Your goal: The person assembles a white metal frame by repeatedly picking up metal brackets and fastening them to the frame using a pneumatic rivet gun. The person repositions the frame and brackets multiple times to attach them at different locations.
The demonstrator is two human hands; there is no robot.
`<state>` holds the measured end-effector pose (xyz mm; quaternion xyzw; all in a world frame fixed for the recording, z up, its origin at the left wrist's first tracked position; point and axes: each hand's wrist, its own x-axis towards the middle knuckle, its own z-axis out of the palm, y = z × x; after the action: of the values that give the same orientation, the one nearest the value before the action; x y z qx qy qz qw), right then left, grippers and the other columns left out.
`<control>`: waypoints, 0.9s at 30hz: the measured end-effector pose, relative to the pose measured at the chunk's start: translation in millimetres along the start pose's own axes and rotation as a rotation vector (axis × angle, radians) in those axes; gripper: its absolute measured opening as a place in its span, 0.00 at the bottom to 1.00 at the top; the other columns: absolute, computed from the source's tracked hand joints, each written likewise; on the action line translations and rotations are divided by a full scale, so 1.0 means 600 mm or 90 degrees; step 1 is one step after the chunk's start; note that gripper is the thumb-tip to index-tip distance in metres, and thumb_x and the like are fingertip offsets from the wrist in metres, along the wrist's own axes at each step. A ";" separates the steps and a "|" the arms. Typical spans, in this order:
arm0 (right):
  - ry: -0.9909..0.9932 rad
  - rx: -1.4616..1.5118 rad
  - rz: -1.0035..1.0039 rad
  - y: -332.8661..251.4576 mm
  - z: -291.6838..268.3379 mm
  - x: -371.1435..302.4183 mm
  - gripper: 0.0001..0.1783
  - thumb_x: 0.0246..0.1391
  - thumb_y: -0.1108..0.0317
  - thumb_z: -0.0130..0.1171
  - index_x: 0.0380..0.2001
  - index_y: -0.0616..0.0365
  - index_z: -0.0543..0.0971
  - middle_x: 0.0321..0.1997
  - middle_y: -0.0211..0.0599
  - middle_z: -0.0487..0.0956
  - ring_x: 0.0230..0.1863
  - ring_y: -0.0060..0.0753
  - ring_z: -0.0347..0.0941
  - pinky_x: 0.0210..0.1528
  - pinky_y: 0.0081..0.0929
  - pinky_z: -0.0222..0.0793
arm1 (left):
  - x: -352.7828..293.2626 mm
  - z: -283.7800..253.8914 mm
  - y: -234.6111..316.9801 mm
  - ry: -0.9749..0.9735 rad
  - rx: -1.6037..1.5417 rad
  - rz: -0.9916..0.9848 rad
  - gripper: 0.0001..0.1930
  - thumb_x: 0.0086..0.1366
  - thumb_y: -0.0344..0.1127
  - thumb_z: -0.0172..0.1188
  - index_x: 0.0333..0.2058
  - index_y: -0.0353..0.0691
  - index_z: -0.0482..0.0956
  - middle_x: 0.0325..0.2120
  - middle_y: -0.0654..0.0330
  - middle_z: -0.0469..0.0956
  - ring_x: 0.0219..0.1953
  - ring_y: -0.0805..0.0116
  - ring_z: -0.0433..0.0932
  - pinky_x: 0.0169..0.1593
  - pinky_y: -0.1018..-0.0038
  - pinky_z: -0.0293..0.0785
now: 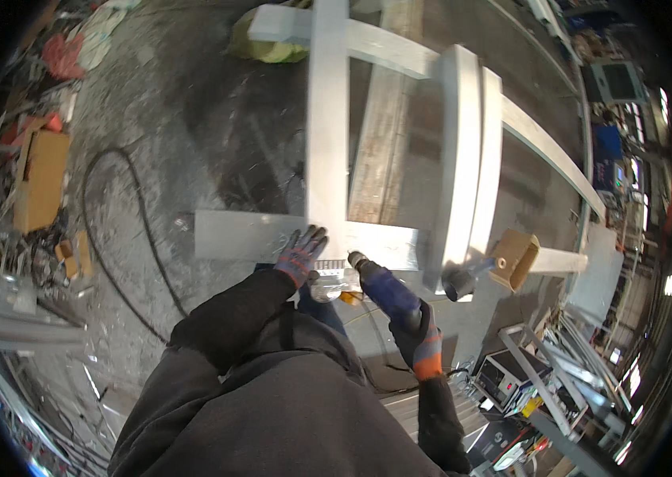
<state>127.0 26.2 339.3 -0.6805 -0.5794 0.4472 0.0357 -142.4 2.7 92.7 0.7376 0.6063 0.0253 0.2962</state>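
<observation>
My left hand point(302, 253), in a grey and orange work glove, lies with fingers stretched out on the near end of a long white beam point(326, 127). That beam rests over a flat grey plate point(244, 235) running crosswise. In my gloved right hand point(422, 342) is a blue power drill point(388, 292), my fingers wrapped round its handle. Its nose points toward the beam's near end, just to the right of it; whether the tip touches anything is unclear. A narrow strip with dark slots point(330, 264) shows at the beam's end.
Two more white beams point(460, 159) stand side by side to the right, across a long crosspiece point(547, 147). Near them are an open cardboard box point(515, 259) and a dark grey cup-shaped thing point(458, 283). A black cable point(142, 199) loops over the floor at left, beside scrap and cartons.
</observation>
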 end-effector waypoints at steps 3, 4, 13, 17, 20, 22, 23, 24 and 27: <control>-0.013 0.370 0.309 0.110 0.012 0.076 0.23 0.58 0.57 0.65 0.52 0.59 0.76 0.39 0.39 0.84 0.34 0.36 0.82 0.36 0.27 0.79 | 0.007 -0.003 0.012 -0.009 -0.021 -0.022 0.52 0.51 0.50 0.72 0.71 0.43 0.54 0.74 0.56 0.50 0.76 0.53 0.46 0.75 0.51 0.45; 0.020 0.496 0.227 0.152 0.030 0.108 0.22 0.58 0.56 0.65 0.49 0.59 0.77 0.38 0.38 0.84 0.33 0.33 0.81 0.34 0.25 0.78 | 0.009 -0.004 0.017 0.020 0.003 -0.020 0.53 0.50 0.49 0.73 0.71 0.43 0.55 0.74 0.56 0.50 0.76 0.53 0.45 0.75 0.51 0.45; -0.104 1.006 0.177 0.456 0.208 0.391 0.25 0.54 0.48 0.67 0.45 0.56 0.77 0.35 0.33 0.80 0.28 0.28 0.77 0.28 0.24 0.76 | 0.018 -0.006 0.062 0.011 0.075 -0.108 0.54 0.46 0.48 0.76 0.70 0.44 0.56 0.74 0.57 0.51 0.76 0.55 0.48 0.75 0.50 0.48; -0.085 1.011 0.133 0.507 0.240 0.410 0.23 0.55 0.53 0.65 0.47 0.57 0.75 0.41 0.37 0.78 0.36 0.39 0.78 0.28 0.34 0.79 | 0.019 -0.013 0.076 0.008 0.141 -0.116 0.53 0.47 0.49 0.76 0.70 0.45 0.57 0.74 0.58 0.52 0.75 0.56 0.49 0.74 0.52 0.49; -0.022 0.778 0.221 0.531 0.250 0.428 0.26 0.52 0.51 0.66 0.45 0.60 0.76 0.36 0.40 0.79 0.31 0.43 0.78 0.26 0.41 0.78 | 0.021 -0.004 0.075 -0.009 0.134 -0.129 0.49 0.54 0.49 0.71 0.70 0.44 0.56 0.74 0.56 0.51 0.76 0.56 0.48 0.75 0.52 0.48; 0.019 0.645 0.311 0.545 0.247 0.439 0.27 0.51 0.49 0.66 0.45 0.61 0.77 0.34 0.42 0.80 0.28 0.43 0.78 0.26 0.44 0.77 | 0.024 0.010 0.069 -0.007 0.230 -0.135 0.43 0.60 0.49 0.66 0.70 0.44 0.57 0.72 0.55 0.54 0.74 0.57 0.54 0.73 0.52 0.52; -0.057 0.583 0.299 0.539 0.250 0.448 0.29 0.50 0.47 0.68 0.43 0.62 0.79 0.32 0.44 0.82 0.29 0.44 0.78 0.31 0.46 0.78 | 0.026 0.018 0.065 0.005 0.264 -0.120 0.40 0.63 0.49 0.63 0.70 0.44 0.57 0.72 0.55 0.56 0.73 0.58 0.56 0.73 0.52 0.55; -0.022 0.306 0.217 0.542 0.238 0.443 0.31 0.52 0.46 0.66 0.47 0.62 0.78 0.38 0.47 0.81 0.36 0.47 0.78 0.37 0.46 0.77 | 0.031 0.027 0.059 -0.003 0.213 -0.137 0.38 0.64 0.47 0.62 0.70 0.43 0.58 0.71 0.54 0.57 0.72 0.58 0.57 0.73 0.54 0.55; -0.009 -0.171 0.201 0.502 0.209 0.405 0.36 0.58 0.43 0.61 0.58 0.62 0.75 0.56 0.55 0.80 0.55 0.58 0.77 0.57 0.47 0.73 | 0.035 0.043 0.039 0.090 -0.055 -0.163 0.33 0.68 0.43 0.58 0.68 0.41 0.61 0.69 0.53 0.60 0.71 0.56 0.58 0.72 0.61 0.57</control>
<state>255.9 68.3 -44.4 -0.7584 -0.5201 0.3707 -0.1299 -105.9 9.3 75.8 0.6371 0.7131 0.0655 0.2851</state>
